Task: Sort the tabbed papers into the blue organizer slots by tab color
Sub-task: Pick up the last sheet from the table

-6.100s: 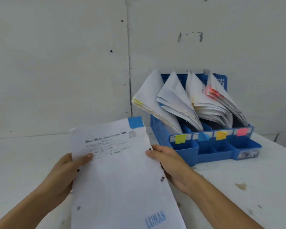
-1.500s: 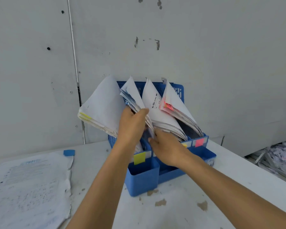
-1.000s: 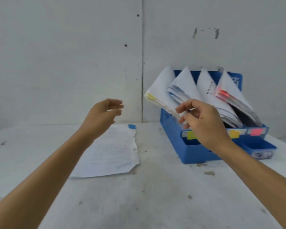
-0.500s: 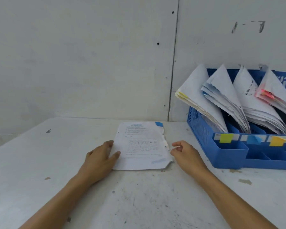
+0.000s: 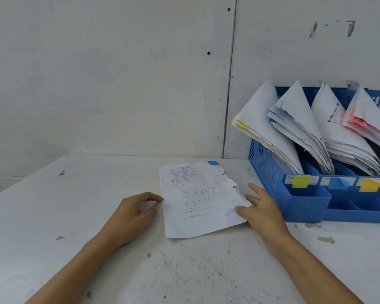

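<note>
- Printed sheet [image 5: 198, 198] lies flat on the white table [image 5: 184, 270], left of the blue organizer [image 5: 303, 202] and not touching it. Its top end points toward the wall [image 5: 119, 73].
- Blue tab [image 5: 213, 163] sits on the sheet's far right corner. The right edge is ragged, with punch holes; there is a faint blue stamp near the lower right corner.
- Left hand [image 5: 133, 212]: fingers curled, forefinger and thumb tips at the sheet's left edge. Cannot tell whether they pinch the paper or only touch it.
- Right hand [image 5: 261, 209]: fingers spread and fairly straight, holding nothing. The thumb lies on the sheet's near right corner; the other fingers lie on the table just beside the right edge, between sheet and organizer.
- The organizer stands on the table against the wall, partly cut off by the right frame edge. It has a mesh side wall, with low open compartments along the front.
- Front rail labels, left to right: yellow-green label [image 5: 301, 181], blue label [image 5: 338, 183], orange-yellow label [image 5: 370, 185].
- Four paper bundles stand in the slots, all leaning left and fanned out.
- Leftmost bundle [image 5: 266, 119] shows yellow tabs at its outer edge and stands behind the yellow-green label.
- Second bundle [image 5: 294, 115] shows blue tabs and stands behind the blue label.
- Third bundle [image 5: 333, 128]: tab colour not visible.
- Fourth bundle [image 5: 369, 115] shows pink-red tabs and is cut off at the frame edge.
- The table surface is scuffed, with chipped paint spots near the organizer's front.
</note>
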